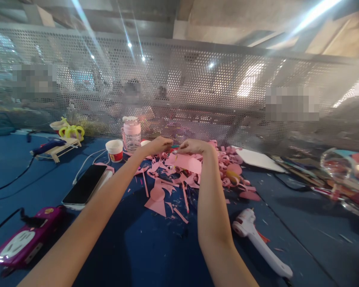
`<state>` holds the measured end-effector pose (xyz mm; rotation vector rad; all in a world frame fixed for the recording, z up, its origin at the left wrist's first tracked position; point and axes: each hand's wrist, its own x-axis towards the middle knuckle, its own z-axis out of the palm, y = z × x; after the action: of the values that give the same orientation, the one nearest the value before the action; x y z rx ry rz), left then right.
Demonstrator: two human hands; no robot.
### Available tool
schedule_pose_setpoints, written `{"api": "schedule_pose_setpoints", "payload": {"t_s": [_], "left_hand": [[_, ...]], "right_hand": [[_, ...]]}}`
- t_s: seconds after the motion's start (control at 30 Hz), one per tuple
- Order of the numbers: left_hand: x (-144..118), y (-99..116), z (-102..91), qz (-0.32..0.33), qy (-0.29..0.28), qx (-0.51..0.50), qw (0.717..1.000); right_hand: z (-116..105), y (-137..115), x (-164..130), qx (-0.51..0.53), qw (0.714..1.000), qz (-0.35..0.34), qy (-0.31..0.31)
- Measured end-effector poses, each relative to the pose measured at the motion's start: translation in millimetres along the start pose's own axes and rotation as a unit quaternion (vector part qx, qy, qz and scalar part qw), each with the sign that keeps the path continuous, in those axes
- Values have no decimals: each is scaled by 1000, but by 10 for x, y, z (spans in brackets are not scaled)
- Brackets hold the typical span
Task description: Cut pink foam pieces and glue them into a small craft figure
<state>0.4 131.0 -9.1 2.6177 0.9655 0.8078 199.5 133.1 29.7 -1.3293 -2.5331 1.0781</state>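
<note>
Both arms stretch forward over a heap of pink paper scraps [221, 163] on the blue table. My left hand [160, 145] is closed in a pinch at the heap's far side; whatever sits between its fingertips is too small to make out. Close to its right, my right hand [194, 146] is also pinched, its wrist bent, and a tiny item at its fingertips cannot be named. Just below the hands lies a larger pink paper piece [187, 162]. Nearer me are a pink paper cutout [157, 194] with a round top and a pink pencil-like stick [185, 197].
A white glue gun [261, 239] lies at right front. To the left are a phone [85, 185], a purple power strip [26, 239], a paper cup [114, 150] and a pink-lidded bottle [132, 134]. A perforated metal screen [191, 87] stands behind the table.
</note>
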Motion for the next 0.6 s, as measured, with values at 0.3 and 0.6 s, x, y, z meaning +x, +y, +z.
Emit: {"api": "schedule_pose_setpoints", "payload": {"t_s": [0.3,0.6], "left_hand": [[-64,-336,134,-25,49,14,998],[-79,-331,145,-87,32,65,994]], "right_hand": [[-51,-28,-206,-68,991,108,-47],[-185,250,-200,-118,961,119,221]]}}
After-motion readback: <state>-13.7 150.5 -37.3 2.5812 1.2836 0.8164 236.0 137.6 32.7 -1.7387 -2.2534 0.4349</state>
